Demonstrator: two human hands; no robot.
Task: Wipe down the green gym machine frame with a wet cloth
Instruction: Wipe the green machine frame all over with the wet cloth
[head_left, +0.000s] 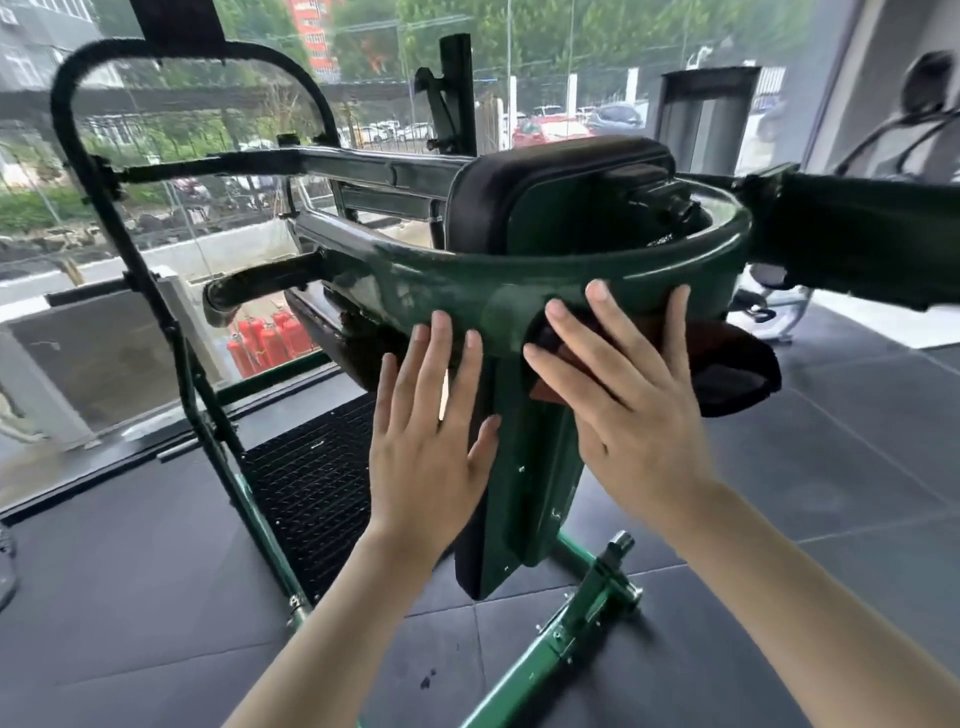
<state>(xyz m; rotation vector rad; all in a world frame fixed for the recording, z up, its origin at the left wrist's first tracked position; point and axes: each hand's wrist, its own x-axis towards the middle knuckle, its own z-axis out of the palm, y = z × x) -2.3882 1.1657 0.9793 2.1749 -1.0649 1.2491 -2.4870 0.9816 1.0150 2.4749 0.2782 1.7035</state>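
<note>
Left hand (426, 457): lying flat on the frame's (467, 291) upright post, fingers straight and slightly spread.
Frame: curving green above both hands.
Right hand (623, 395): pressing the dark cloth (727, 364) against the frame's curve, fingers spread.

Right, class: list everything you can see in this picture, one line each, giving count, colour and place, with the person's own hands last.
Gym machine frame: one, green, centre.
Seat pad: one, black, inside the curved bar.
Cloth: one, dark reddish-brown, on the frame under the right hand.
Fire extinguishers: several, red, behind the frame, left.
Floor tiles: many, dark grey, below.
Cars: several, mostly white and red, outside the window.
Left hand: flat on the frame's upright.
Right hand: fingers straight, pressing the cloth.
</note>
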